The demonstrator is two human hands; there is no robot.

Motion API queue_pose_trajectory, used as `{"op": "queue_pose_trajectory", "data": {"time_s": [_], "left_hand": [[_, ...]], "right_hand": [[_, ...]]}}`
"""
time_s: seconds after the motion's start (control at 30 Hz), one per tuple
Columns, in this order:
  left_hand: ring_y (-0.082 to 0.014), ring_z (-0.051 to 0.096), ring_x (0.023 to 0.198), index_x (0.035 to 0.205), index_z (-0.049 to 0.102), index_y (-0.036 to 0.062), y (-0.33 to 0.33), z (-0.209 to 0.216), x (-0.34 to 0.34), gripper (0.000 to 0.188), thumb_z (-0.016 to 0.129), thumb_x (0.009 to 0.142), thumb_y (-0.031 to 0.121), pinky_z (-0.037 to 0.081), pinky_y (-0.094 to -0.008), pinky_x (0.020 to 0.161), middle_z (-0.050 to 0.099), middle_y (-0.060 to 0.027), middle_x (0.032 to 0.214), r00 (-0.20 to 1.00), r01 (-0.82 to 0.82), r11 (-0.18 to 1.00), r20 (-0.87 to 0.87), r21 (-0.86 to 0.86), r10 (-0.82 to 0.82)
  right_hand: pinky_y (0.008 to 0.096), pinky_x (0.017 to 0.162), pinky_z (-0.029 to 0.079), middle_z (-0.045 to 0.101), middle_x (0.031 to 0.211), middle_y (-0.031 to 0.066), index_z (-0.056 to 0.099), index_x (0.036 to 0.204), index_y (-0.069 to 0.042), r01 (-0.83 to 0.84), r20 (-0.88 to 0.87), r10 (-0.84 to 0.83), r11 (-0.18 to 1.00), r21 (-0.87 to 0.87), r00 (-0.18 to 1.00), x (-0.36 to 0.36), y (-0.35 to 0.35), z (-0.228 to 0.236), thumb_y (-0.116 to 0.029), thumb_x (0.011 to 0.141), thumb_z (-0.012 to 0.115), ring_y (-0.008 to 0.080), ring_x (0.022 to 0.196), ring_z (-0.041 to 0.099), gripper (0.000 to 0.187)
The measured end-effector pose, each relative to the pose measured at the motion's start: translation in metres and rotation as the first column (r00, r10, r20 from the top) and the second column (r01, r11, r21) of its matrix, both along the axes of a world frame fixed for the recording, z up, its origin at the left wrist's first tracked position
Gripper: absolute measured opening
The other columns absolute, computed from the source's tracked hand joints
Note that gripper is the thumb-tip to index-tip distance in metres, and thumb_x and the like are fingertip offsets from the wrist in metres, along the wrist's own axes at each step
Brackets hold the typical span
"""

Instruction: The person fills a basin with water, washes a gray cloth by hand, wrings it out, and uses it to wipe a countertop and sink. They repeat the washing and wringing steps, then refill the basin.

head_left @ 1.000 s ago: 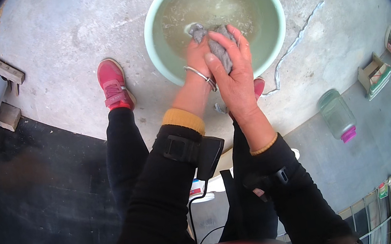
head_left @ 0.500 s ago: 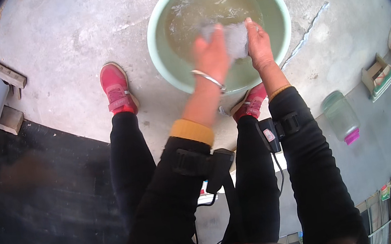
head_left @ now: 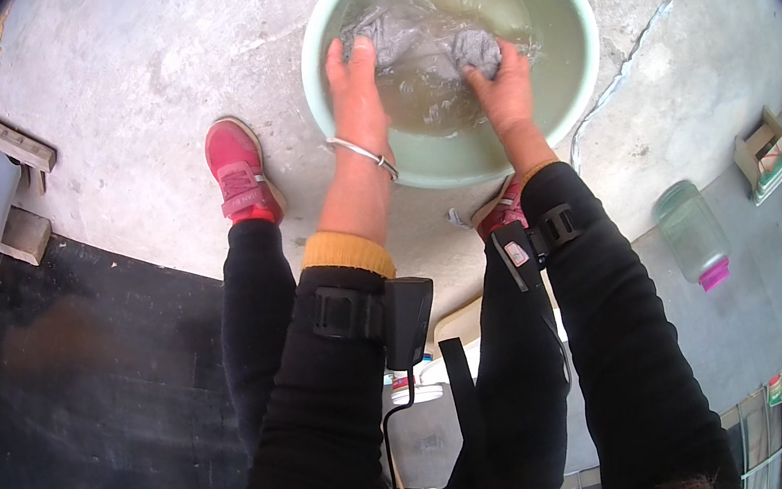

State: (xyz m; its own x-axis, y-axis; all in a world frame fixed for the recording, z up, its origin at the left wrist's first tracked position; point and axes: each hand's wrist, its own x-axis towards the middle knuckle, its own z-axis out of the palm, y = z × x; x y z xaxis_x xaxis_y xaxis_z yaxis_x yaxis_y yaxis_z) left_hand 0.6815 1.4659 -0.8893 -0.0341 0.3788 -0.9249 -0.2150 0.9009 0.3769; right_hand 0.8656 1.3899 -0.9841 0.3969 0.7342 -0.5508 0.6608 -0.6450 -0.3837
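Note:
A wet grey cloth (head_left: 475,50) lies partly under murky water in a pale green basin (head_left: 316,71). My left hand (head_left: 355,93), with a silver bangle at its wrist, is closed on the cloth's left end near the basin wall. On the other side, my right hand (head_left: 506,91) grips a bunched part of the same cloth just at the water's surface. Between the two hands the middle of the cloth is blurred by the moving water. My fingertips are partly hidden by the cloth.
The basin stands on a pale concrete floor (head_left: 137,100). To the right are a clear jar with a pink lid (head_left: 692,230) and a small open box (head_left: 766,156). A black sheet (head_left: 99,389) covers the floor at left, near wooden blocks (head_left: 24,239). My pink shoes (head_left: 239,171) flank the basin's near side.
My hands have moved apart, the left one leftward toward the basin wall. The cloth, bunched between them before, is now spread lower in the water.

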Motion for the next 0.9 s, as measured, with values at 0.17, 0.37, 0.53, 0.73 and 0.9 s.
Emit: {"op": "queue_pose_trajectory", "data": {"time_s": [0.17, 0.37, 0.53, 0.73, 0.9], "left_hand": [[-0.0395, 0.008, 0.146, 0.155, 0.015, 0.0222, -0.001, 0.002, -0.002, 0.095, 0.055, 0.083, 0.07, 0.022, -0.0643, 0.107, 0.01, -0.009, 0.161, 0.999, 0.01, 1.0, 0.039, -0.008, -0.01], [-0.0407, 0.007, 0.145, 0.155, 0.016, 0.022, -0.002, 0.005, 0.001, 0.096, 0.056, 0.082, 0.07, 0.02, -0.066, 0.108, 0.01, -0.0086, 0.161, 0.996, 0.028, 0.999, 0.081, -0.026, -0.026], [-0.0419, 0.005, 0.146, 0.155, 0.015, 0.02, -0.001, 0.007, 0.008, 0.1, 0.057, 0.081, 0.072, 0.018, -0.0693, 0.108, 0.008, -0.0085, 0.161, 0.987, 0.065, 0.998, 0.15, -0.004, -0.063], [-0.0318, 0.026, 0.142, 0.151, 0.025, 0.0117, -0.004, 0.004, 0.011, 0.094, 0.056, 0.084, 0.07, 0.028, -0.053, 0.111, 0.027, -0.0146, 0.154, 0.968, 0.037, 0.999, 0.25, -0.012, -0.033], [-0.0235, 0.053, 0.123, 0.138, 0.049, 0.0081, -0.013, -0.002, 0.003, 0.066, 0.055, 0.093, 0.056, 0.044, -0.0396, 0.102, 0.058, -0.0119, 0.128, 0.745, 0.007, 0.994, 0.663, -0.11, 0.068]], "right_hand": [[0.0443, 0.098, 0.045, 0.052, 0.125, 0.012, 0.06, 0.116, -0.011, -0.303, -0.015, 0.304, 0.944, -0.131, 0.953, 0.006, -0.001, 0.006, -0.024, 0.069, 0.082, 0.0343, 0.114, 0.053, 0.053], [0.0355, 0.102, 0.042, 0.053, 0.13, 0.0071, 0.062, 0.113, -0.003, -0.026, -0.323, 0.089, 0.981, 0.194, 0.942, 0.011, 0.02, 0.065, -0.016, 0.067, 0.083, 0.0244, 0.119, 0.052, 0.052], [0.0364, 0.1, 0.042, 0.055, 0.129, 0.0104, 0.06, 0.11, 0.0, -0.057, -0.591, 0.217, 0.959, 0.276, 0.777, 0.005, 0.023, 0.168, -0.011, 0.063, 0.085, 0.0234, 0.12, 0.053, 0.054], [0.0354, 0.096, 0.044, 0.059, 0.125, 0.0132, 0.059, 0.096, -0.003, 0.141, -0.902, -0.047, 0.99, 0.016, 0.43, 0.018, 0.03, 0.249, -0.014, 0.062, 0.087, 0.0225, 0.115, 0.055, 0.045], [0.0322, 0.091, 0.045, 0.062, 0.11, 0.0094, 0.06, 0.107, -0.004, 0.226, -0.717, -0.148, 0.974, 0.014, 0.682, 0.022, 0.039, 0.235, -0.006, 0.074, 0.07, 0.017, 0.102, 0.058, 0.034]]}}
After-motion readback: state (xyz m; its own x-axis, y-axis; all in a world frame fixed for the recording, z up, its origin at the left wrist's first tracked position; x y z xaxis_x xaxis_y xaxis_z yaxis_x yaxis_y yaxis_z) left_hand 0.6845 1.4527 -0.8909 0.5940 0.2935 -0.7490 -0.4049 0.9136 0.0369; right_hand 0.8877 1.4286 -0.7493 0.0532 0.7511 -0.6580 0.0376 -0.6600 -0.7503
